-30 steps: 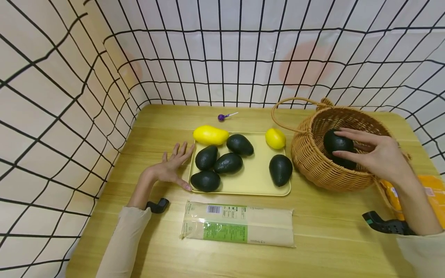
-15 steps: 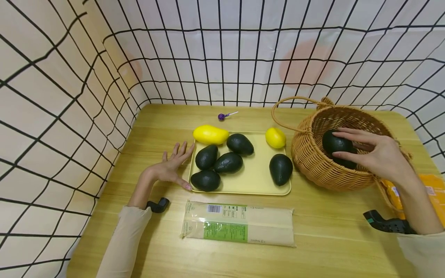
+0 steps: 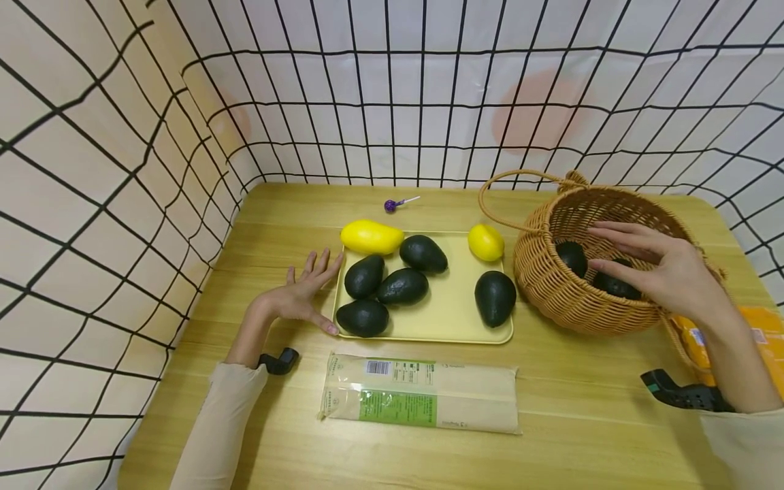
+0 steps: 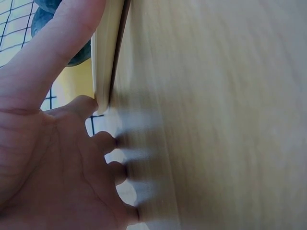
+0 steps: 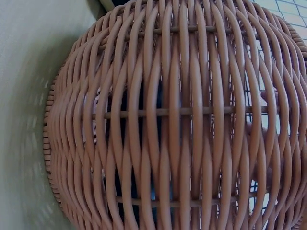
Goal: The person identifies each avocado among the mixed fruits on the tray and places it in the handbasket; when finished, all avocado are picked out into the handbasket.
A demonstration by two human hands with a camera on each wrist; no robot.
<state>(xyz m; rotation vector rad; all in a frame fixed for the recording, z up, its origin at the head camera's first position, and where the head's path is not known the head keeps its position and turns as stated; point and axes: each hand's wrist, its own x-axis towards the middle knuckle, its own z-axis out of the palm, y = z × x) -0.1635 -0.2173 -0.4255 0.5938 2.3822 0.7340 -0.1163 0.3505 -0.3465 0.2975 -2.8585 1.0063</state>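
Note:
My left hand (image 3: pixel 301 292) spreads its fingers at the left edge of the yellow tray (image 3: pixel 453 320), thumb and a fingertip touching the rim; the left wrist view shows the palm (image 4: pixel 57 167) beside that rim. Several dark avocados (image 3: pixel 402 287) lie on the tray, with a yellow mango (image 3: pixel 371 237) and a lemon (image 3: pixel 486 243) at its far corners. Over the wicker basket (image 3: pixel 569 306) hovers my right hand (image 3: pixel 667 269), fingers apart and holding nothing. Inside are an avocado (image 3: pixel 572 258) and another avocado (image 3: pixel 615 280) near the thumb. Wicker (image 5: pixel 177 120) fills the right wrist view.
A long pasta packet (image 3: pixel 422 395) lies in front of the tray. A purple lollipop (image 3: pixel 392 205) is behind it. An orange packet (image 3: pixel 759 340) sits right of the basket, partly behind my right forearm. Black wire grid (image 3: pixel 422 102) borders the table.
My right hand has let go of the avocado, which has dropped down and left into the basket. The fingers have parted slightly. My left hand has stayed in place.

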